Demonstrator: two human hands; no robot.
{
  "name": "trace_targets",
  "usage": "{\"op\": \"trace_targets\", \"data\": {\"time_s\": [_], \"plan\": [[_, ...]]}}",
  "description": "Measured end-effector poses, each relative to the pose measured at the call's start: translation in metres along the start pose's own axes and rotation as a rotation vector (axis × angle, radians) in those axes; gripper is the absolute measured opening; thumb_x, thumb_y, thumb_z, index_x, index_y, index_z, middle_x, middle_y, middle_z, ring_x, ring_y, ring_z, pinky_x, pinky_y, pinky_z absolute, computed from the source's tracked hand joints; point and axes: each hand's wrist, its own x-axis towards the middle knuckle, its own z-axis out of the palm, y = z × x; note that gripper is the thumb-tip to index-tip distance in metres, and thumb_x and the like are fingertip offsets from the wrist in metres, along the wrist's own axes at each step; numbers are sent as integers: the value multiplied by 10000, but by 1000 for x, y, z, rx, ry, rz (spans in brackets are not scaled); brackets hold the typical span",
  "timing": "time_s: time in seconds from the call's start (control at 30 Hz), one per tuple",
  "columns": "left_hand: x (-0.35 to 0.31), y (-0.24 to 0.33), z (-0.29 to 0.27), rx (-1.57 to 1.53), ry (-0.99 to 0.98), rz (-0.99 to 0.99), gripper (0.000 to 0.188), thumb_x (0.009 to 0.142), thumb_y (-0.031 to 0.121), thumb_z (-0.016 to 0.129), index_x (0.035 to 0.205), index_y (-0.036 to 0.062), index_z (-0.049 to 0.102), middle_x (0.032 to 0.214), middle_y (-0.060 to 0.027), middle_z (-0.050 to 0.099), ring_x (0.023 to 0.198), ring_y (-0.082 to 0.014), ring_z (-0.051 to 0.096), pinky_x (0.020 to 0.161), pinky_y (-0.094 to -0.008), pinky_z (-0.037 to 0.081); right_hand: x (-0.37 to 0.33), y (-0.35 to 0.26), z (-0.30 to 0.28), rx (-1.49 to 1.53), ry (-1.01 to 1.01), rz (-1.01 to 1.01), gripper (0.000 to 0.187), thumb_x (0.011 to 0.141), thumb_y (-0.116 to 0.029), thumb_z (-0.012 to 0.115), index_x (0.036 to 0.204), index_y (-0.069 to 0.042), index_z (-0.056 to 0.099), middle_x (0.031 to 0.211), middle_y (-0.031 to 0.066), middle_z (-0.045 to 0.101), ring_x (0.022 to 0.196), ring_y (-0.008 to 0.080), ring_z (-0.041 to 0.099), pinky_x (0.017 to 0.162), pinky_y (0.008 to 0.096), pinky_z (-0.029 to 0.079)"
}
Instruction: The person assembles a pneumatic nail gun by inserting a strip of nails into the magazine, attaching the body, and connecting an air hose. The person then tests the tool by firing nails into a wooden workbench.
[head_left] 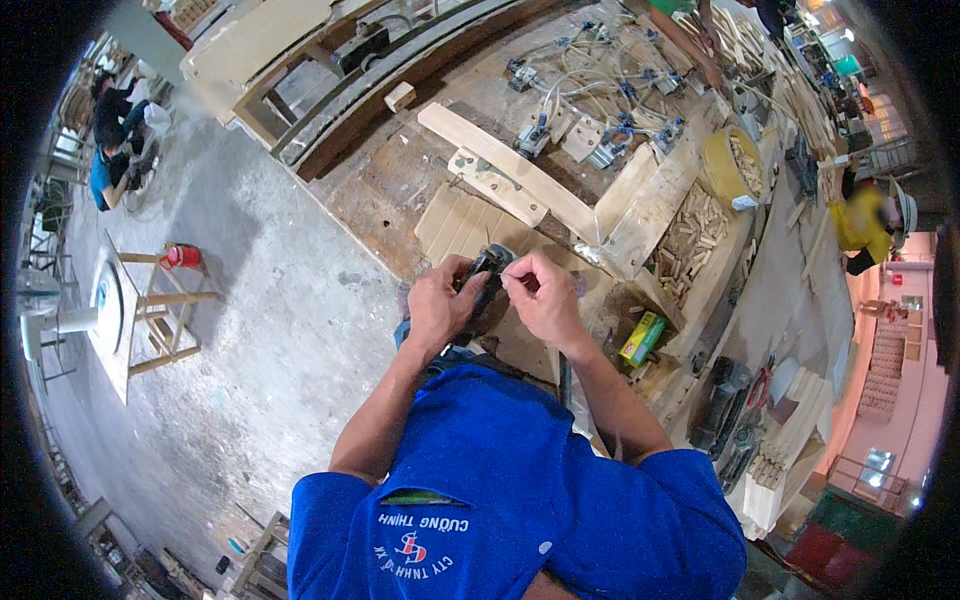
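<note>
My left hand (436, 305) is wrapped round a black hand tool (490, 262), whose exact kind I cannot tell. Close against its right side, my right hand (545, 300) has thumb and forefinger pinched together. Whatever sits between those fingertips is too small to make out. Beneath and beyond both hands lies a brown cardboard sheet (455, 222) on the workbench. Farther off, a long pale wooden board (510, 165) meets a second wooden piece (628, 190) at a corner. A light strip with holes (495, 185) lies alongside the long board.
Pneumatic clamps with hoses (600, 140) spread over the far bench. To the right are loose wooden dowels (692, 240), a yellow tub (722, 165), a green-yellow box (642, 338) and red-handled pliers (760, 388). A co-worker's arm (690, 45) reaches in at top right. A wooden stand (125, 310) is at left.
</note>
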Motion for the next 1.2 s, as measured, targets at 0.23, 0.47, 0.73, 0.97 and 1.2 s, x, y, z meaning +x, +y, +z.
{"op": "trace_targets", "data": {"time_s": [0.23, 0.47, 0.73, 0.97, 1.2], "plan": [[-14, 14, 7, 25, 1, 27, 351, 896, 401, 807, 1098, 118, 758, 839, -168, 727, 796, -356, 719, 720, -477, 545, -2, -8, -13, 45, 59, 38, 195, 968, 4, 665, 1158, -12, 704, 892, 101, 709, 801, 170, 721, 716, 300, 572], [-22, 19, 10, 61, 53, 121, 329, 874, 348, 818, 1074, 100, 736, 898, -159, 741, 867, -374, 714, 755, -484, 552, -6, -29, -19, -113, 68, -99, 163, 995, 47, 609, 1121, 27, 710, 950, 104, 702, 795, 151, 713, 662, 282, 593], [-24, 22, 10, 62, 30, 130, 319, 869, 314, 814, 1075, 89, 722, 960, -138, 750, 922, -366, 711, 779, -480, 554, -18, -14, -16, -89, 100, -13, 107, 1012, 21, 632, 1100, 20, 692, 940, 84, 726, 803, 131, 718, 693, 277, 599], [-26, 24, 13, 44, 40, 136, 328, 857, 291, 819, 1085, 78, 715, 968, -142, 745, 933, -369, 701, 790, -478, 551, -21, -4, -9, -126, 150, -2, 65, 938, -30, 739, 992, -17, 707, 896, 120, 738, 748, 244, 729, 672, 360, 578], [-28, 13, 24, 38, 140, 247, 320, 842, 263, 830, 1074, 76, 711, 945, -148, 736, 910, -364, 696, 784, -468, 553, -19, -8, -16, -485, 62, -414, 164, 873, 29, 750, 1033, -10, 758, 981, 130, 683, 824, 274, 706, 675, 370, 566]]}}
